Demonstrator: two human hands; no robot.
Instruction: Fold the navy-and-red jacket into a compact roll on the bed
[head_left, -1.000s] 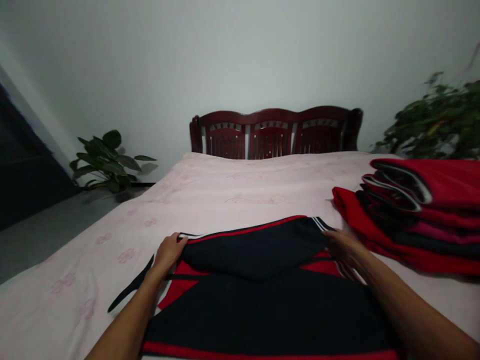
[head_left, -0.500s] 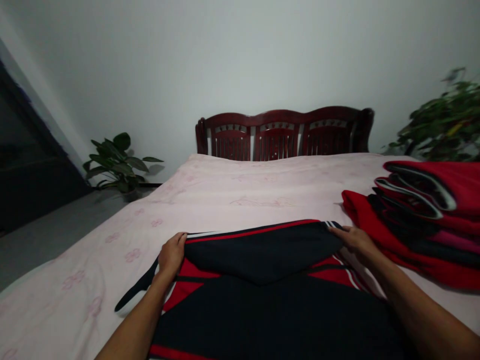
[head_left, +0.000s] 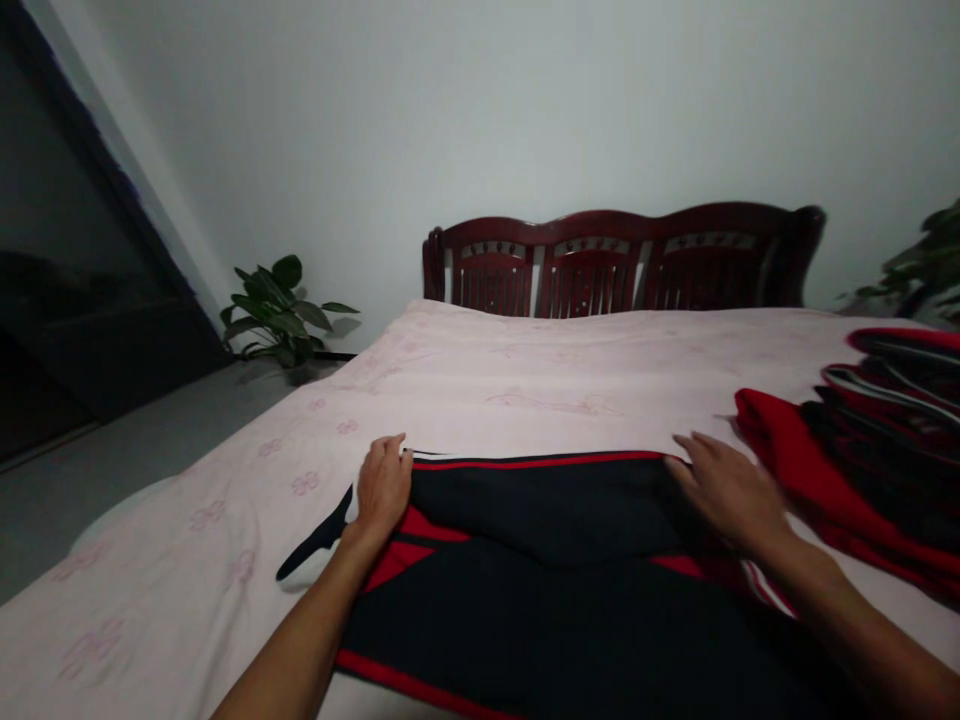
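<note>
A dark navy garment (head_left: 525, 600) with red panels and red and white trim lies in front of me, its far part folded over toward me. My left hand (head_left: 384, 487) rests on the far left corner of the fold, fingers stretched over the edge. At the far right corner, my right hand (head_left: 726, 492) is open over the cloth, its fingers apart and partly blurred. A dark and white end of the garment sticks out left of my left wrist. My right forearm and shadow hide part of the right side.
The garment lies on a bed with a pale pink flowered sheet (head_left: 525, 360). To the right is a stack of folded red and dark clothes (head_left: 885, 470). A dark red wooden seat back (head_left: 622, 265) stands behind the bed. A potted plant (head_left: 281, 310) stands on the floor at left.
Both hands have loosened from their grip on the trimmed edge, and the folded part lies flatter. My right hand's fingers have spread. The view has turned slightly left.
</note>
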